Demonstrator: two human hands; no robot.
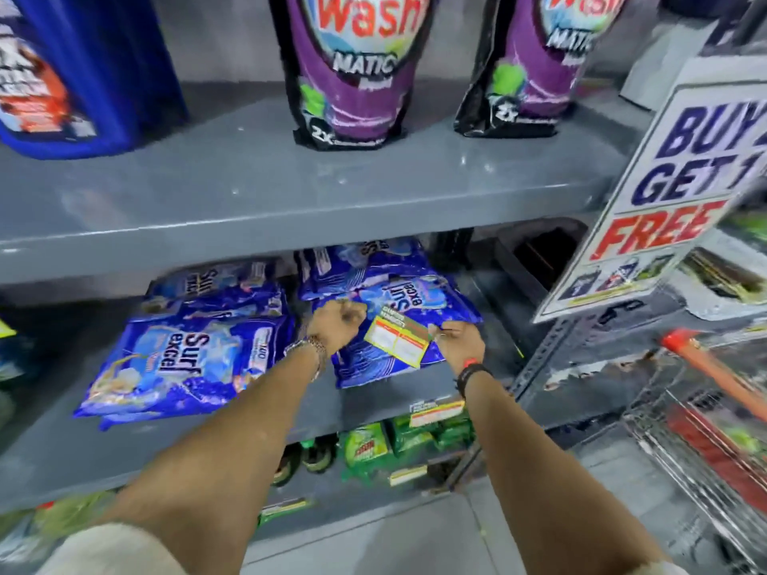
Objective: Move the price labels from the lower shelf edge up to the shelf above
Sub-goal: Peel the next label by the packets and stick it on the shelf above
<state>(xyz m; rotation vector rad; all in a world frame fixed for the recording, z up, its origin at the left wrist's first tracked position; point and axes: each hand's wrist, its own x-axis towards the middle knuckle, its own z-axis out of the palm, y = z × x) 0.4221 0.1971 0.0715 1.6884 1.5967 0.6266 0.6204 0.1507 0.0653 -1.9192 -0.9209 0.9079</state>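
Right hand [458,346] pinching price label [397,339], left hand [334,325] fisted alongside

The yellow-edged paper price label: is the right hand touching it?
Touching. The head view shows the right hand pinching the right edge of the yellow-edged paper price label.

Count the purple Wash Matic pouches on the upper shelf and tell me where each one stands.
2. One purple pouch stands at the middle of the upper shelf; the other stands to its right, near the promo sign. More may be hidden behind them.
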